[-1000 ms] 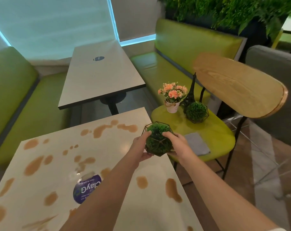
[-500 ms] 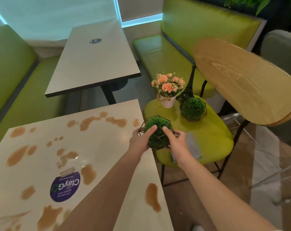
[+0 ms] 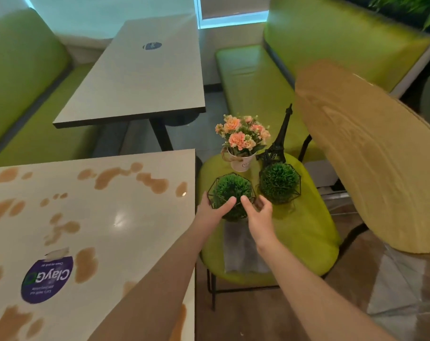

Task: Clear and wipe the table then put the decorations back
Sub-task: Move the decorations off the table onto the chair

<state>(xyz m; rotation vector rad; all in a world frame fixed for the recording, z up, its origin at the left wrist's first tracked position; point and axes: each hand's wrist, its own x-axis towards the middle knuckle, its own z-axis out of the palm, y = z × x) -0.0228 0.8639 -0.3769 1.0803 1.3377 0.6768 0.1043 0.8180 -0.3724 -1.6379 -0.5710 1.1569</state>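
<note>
- My left hand [image 3: 212,210]: fingers curled round the near-left side of the moss ball, thumb laid across its front; it holds the ball.
- My right hand [image 3: 257,212]: at the ball's near-right side, thumb against the greenery, fingers loosely bent behind; whether they grip the wire or only touch it, I cannot tell.
- Moss ball [image 3: 231,195]: a round tuft of stiff green plastic strands inside a thin black wire cage of flat facets. It sits at the left part of the chair seat, straight ahead of both hands and between them. No long axis, so it can be let go from either side. The left hand has the fuller hold.
- Chair seat [image 3: 312,227]: smooth, padded, yellow-green, rounded edge, on a thin black metal frame, with a curved pale wood back.
- Second moss ball [image 3: 279,182]: same make, just beside the first on its right, apart from it.
- Flower pot [image 3: 241,161]: small white tin with soft peach cloth flowers, behind the first ball.
- Tower model [image 3: 281,136]: slim black metal lattice, upright, behind the second ball.
- Grey cloth [image 3: 243,249]: flat, folded, on the seat's near part, under my wrists.
- Worktop [image 3: 125,217]: glossy pale slab to my left, blotched with brown spills, a round purple sticker near me. Judged not yet wiped.
</note>
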